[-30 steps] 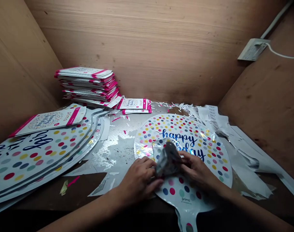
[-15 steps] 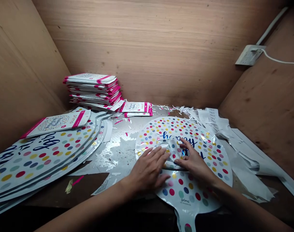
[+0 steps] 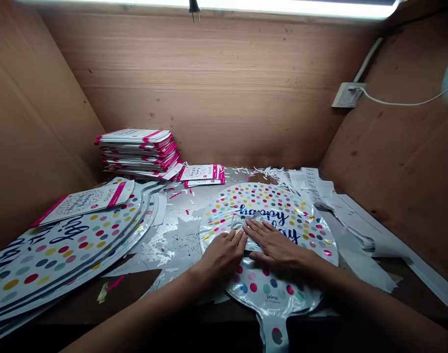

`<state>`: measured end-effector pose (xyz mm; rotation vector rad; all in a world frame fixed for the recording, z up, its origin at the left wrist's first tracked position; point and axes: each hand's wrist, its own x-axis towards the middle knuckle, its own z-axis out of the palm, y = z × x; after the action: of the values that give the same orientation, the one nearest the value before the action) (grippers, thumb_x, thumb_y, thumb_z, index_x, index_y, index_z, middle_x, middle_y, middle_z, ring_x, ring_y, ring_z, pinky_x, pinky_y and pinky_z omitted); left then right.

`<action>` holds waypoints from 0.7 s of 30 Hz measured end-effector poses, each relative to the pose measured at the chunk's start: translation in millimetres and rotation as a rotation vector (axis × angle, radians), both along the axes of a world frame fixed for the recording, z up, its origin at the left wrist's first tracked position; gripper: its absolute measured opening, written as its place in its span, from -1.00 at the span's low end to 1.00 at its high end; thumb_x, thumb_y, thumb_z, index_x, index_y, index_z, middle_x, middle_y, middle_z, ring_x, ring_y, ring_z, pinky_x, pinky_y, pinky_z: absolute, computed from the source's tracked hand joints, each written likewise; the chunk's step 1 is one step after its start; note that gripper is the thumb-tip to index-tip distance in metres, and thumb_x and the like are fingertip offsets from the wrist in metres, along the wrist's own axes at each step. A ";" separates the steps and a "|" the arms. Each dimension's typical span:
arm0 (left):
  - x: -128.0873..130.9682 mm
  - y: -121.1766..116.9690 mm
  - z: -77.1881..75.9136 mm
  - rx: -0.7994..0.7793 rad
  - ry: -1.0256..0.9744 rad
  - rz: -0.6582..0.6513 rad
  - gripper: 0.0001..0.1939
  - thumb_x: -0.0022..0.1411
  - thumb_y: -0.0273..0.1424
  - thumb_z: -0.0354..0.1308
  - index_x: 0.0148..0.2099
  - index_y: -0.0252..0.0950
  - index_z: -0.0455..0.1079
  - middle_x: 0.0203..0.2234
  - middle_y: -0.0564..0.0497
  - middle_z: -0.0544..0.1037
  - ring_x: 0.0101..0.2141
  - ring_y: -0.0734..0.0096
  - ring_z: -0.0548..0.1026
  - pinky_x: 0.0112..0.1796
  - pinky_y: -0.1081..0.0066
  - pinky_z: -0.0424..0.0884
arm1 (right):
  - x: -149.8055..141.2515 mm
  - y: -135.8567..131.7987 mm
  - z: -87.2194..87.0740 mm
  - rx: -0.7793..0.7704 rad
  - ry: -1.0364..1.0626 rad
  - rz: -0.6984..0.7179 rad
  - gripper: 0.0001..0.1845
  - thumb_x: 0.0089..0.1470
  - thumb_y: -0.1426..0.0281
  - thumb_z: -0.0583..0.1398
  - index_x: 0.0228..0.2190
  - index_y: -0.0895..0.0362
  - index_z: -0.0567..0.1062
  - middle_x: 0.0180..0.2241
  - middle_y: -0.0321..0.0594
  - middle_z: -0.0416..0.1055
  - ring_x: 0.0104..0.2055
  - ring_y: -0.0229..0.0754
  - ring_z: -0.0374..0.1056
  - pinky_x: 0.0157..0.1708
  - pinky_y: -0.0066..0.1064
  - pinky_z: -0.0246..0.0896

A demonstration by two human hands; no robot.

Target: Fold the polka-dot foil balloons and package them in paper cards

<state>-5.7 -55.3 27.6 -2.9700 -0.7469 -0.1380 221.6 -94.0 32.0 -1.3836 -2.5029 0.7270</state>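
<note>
A flat foil balloon [image 3: 315, 215] with coloured dots and blue lettering lies in front of me, its tail pointing toward me. On its middle rests a small folded piece of shiny foil [image 3: 239, 222], mostly covered by my hands. My left hand [image 3: 224, 252] lies flat over the near left side of the folded foil, fingers stretched out. Beside it, my right hand [image 3: 277, 245] presses flat on the same piece, its fingertips close to the left ones. Both hands are open and grip nothing.
More flat balloons [image 3: 69, 250] are stacked at left, with a printed card sleeve [image 3: 87, 201] on top. Behind stand a tall pile of sleeves [image 3: 139, 154] and a few loose ones [image 3: 197, 172]. Paper strips [image 3: 352, 220] lie at right, below a wall socket [image 3: 347, 94].
My right hand has gone from pinching the folded foil to lying flat on it. My left hand has shifted slightly toward me on the foil. The view has tilted up, showing a lamp.
</note>
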 end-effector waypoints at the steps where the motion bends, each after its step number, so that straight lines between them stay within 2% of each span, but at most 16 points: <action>1: -2.7 2.1 2.8 -0.027 -0.014 0.012 -0.69 0.35 -0.52 -0.03 0.10 -0.39 0.34 -0.03 -0.26 0.54 0.00 0.07 0.51 -0.01 0.17 0.40 | 5.8 1.6 2.8 -0.048 0.037 0.008 -0.16 0.29 -0.04 0.04 0.40 0.06 -0.11 0.44 -0.11 -0.25 0.47 0.05 -0.32 0.40 0.05 -0.50; 3: -12.1 8.5 13.9 -0.141 -0.111 0.053 -0.75 0.34 -0.53 -0.04 -0.02 -0.33 0.40 -0.21 -0.13 0.60 -0.16 0.18 0.57 -0.05 0.22 0.41 | 19.8 4.2 12.6 -0.072 0.150 0.000 -0.08 0.19 -0.03 0.18 0.39 -0.01 -0.07 0.44 -0.15 -0.19 0.47 0.09 -0.29 0.39 0.07 -0.48; 4: -18.3 12.3 21.5 -0.232 -0.189 0.075 -0.77 0.35 -0.50 -0.05 -0.08 -0.31 0.42 -0.30 -0.07 0.59 -0.25 0.23 0.57 -0.10 0.26 0.42 | 26.4 5.7 18.3 -0.054 0.220 -0.017 -0.03 0.10 -0.01 0.28 0.38 -0.04 0.01 0.43 -0.15 -0.11 0.46 0.14 -0.25 0.39 0.09 -0.43; 6: -31.1 20.3 37.2 -0.499 -0.393 0.084 -0.74 0.40 -0.39 -0.08 -0.16 -0.31 0.44 -0.41 0.00 0.55 -0.36 0.32 0.54 -0.20 0.34 0.43 | 34.5 10.0 27.7 -0.011 0.402 -0.080 -0.03 -0.08 0.09 0.43 0.30 -0.05 0.24 0.36 -0.14 0.11 0.40 0.21 -0.04 0.36 0.09 -0.21; 7: -36.3 24.1 43.3 -0.673 -0.505 0.070 -0.69 0.43 -0.32 -0.10 -0.18 -0.33 0.44 -0.43 0.00 0.54 -0.38 0.33 0.53 -0.23 0.37 0.44 | 34.8 12.7 30.3 -0.031 0.523 -0.119 -0.10 -0.11 0.14 0.46 0.24 -0.03 0.35 0.30 -0.12 0.24 0.33 0.22 0.11 0.31 0.06 -0.05; 9: -41.8 30.8 48.5 -1.030 -0.735 0.044 -0.62 0.43 -0.17 -0.06 -0.17 -0.36 0.44 -0.42 -0.02 0.54 -0.36 0.33 0.53 -0.25 0.38 0.45 | 27.2 18.2 30.9 -0.172 0.821 -0.212 -0.34 -0.05 0.18 0.43 0.09 0.04 0.50 0.13 -0.09 0.45 0.14 0.13 0.37 0.15 -0.04 0.23; 11: -40.0 34.7 43.7 -1.283 -0.951 0.073 -0.60 0.37 -0.10 0.04 -0.15 -0.38 0.44 -0.39 -0.04 0.55 -0.35 0.32 0.53 -0.23 0.35 0.47 | 11.3 22.2 27.4 -0.352 1.137 -0.287 -0.52 0.05 0.14 0.36 -0.02 0.09 0.57 0.00 -0.10 0.55 0.01 0.04 0.48 0.04 -0.12 0.34; 12: -37.1 35.1 38.6 -1.350 -1.040 0.107 -0.60 0.34 -0.09 0.09 -0.15 -0.38 0.44 -0.39 -0.04 0.55 -0.36 0.33 0.53 -0.23 0.34 0.48 | 1.5 22.9 25.2 -0.427 1.269 -0.298 -0.54 0.08 0.10 0.33 -0.06 0.10 0.58 -0.03 -0.10 0.57 -0.01 0.02 0.49 0.03 -0.14 0.36; 15: -29.2 29.1 22.5 -1.384 -1.159 0.183 -0.58 0.29 -0.07 0.15 -0.19 -0.39 0.44 -0.44 -0.02 0.54 -0.40 0.37 0.51 -0.26 0.34 0.49 | -26.7 18.6 18.9 -0.585 1.460 -0.296 -0.52 0.03 0.10 0.36 -0.08 0.12 0.57 -0.08 -0.07 0.59 -0.01 0.04 0.50 0.01 -0.15 0.38; 17: -31.9 24.2 18.5 -1.298 -1.073 0.183 -0.52 0.33 -0.03 0.09 -0.18 -0.41 0.47 -0.44 -0.04 0.54 -0.41 0.35 0.52 -0.28 0.36 0.47 | -37.7 11.5 13.4 -0.653 1.450 -0.378 -0.55 -0.06 0.23 0.44 -0.13 0.15 0.58 -0.17 -0.07 0.62 -0.12 0.04 0.54 -0.11 -0.19 0.45; 19: -47.3 26.2 23.6 -1.112 -0.901 0.151 -0.49 0.40 -0.05 -0.01 -0.02 -0.41 0.48 -0.33 -0.10 0.59 -0.31 0.29 0.56 -0.22 0.35 0.47 | -38.0 5.3 4.8 -0.670 1.417 -0.543 -0.63 -0.13 0.34 0.45 -0.23 0.16 0.61 -0.31 -0.12 0.64 -0.32 -0.01 0.57 -0.34 -0.29 0.48; 21: -80.0 38.3 37.0 -0.777 -0.677 0.164 -0.52 0.43 -0.15 -0.02 0.22 -0.32 0.36 -0.05 -0.14 0.58 -0.05 0.20 0.54 -0.01 0.27 0.41 | -29.5 3.6 -5.5 -0.618 1.386 -0.688 -0.72 -0.27 0.41 0.47 -0.40 0.14 0.61 -0.48 -0.20 0.61 -0.51 -0.07 0.51 -0.54 -0.37 0.42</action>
<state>-85.7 -17.0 64.6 -3.5517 -1.3682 -1.1201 192.0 -90.4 26.5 -1.0668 -0.7147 1.5633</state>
